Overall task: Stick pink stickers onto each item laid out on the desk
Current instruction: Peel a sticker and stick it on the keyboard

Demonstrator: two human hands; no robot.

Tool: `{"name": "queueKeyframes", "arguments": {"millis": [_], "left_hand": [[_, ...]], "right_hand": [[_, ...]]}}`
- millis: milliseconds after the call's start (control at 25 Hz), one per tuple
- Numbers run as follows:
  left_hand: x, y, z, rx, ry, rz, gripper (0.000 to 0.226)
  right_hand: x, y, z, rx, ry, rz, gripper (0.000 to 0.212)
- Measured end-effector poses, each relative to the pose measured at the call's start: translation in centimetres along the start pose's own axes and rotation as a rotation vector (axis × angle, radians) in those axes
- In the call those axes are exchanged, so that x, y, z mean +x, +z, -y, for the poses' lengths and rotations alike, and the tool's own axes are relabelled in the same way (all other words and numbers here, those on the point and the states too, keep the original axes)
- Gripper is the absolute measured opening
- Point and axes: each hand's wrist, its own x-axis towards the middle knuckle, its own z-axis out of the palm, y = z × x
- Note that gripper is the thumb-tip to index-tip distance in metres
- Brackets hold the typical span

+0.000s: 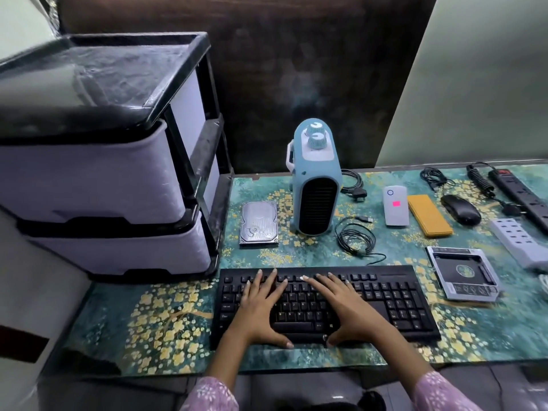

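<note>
Both hands lie flat on the black keyboard (394, 301), which sits at 6 o'clock on the patterned desk (166, 315).

The left hand (261, 310) has its fingers straight and spread over the left key rows, thumb at the near edge; it holds nothing. The right hand (353, 310) lies the same way over the middle keys, thumb at the near edge; it holds nothing. No sticker can be made out on the keyboard.

- At 12 o'clock from the keyboard, a blue and white heater (315, 185) stands upright.
- At 11 o'clock, just beside the heater, a bare hard drive (259, 224) lies flat.
- A coiled black cable (354, 238) lies between the heater and the keyboard.
- At 1 o'clock, a white device (396, 209) lies flat and carries a pink sticker (396, 203) on its top face.
- Just beside it, further toward 2 o'clock, lies a yellow case (429, 215), then a black mouse (461, 209).
- At 3 o'clock, a silver drive caddy (464, 272) lies flat.
- Beyond it, at the desk's right edge, lie a white power strip (519, 241) and a black power strip (525, 194).
- At 10 o'clock, a drawer unit (103, 179) stands on the desk.
</note>
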Motion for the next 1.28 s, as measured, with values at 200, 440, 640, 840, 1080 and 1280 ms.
{"name": "queueKeyframes", "arguments": {"millis": [200, 440, 640, 840, 1080, 1280], "left_hand": [[-0.4, -0.5, -0.5, 0.131, -0.014, -0.043, 0.123], [-0.1, -4.0, -1.2, 0.107, 0.039, 0.027, 0.105], [1.7, -9.4, -2.0, -0.100, 0.049, 0.089, 0.072], [1.8, -9.0, -3.4, -0.011, 0.033, -0.483, 0.032], [2.6, -6.5, -3.1, -0.075, 0.122, -0.850, 0.026], [3.8, -9.1, -3.5, -0.193, 0.013, -0.732, 0.023]], "right_hand": [[-0.7, 0.4, 0.1, -0.043, -0.039, -0.001, 0.122], [-1.7, -1.4, 0.3, 0.006, -0.198, -0.146, 0.100], [-1.7, -4.8, -0.4, 0.237, -0.184, -0.536, 0.071], [-0.2, -6.4, -0.4, 0.557, -0.152, -0.859, 0.031], [-0.6, -3.2, 0.0, 0.565, -0.054, -1.077, 0.010], [0.8, -2.3, -1.4, 0.516, 0.262, -0.875, 0.018]]}}
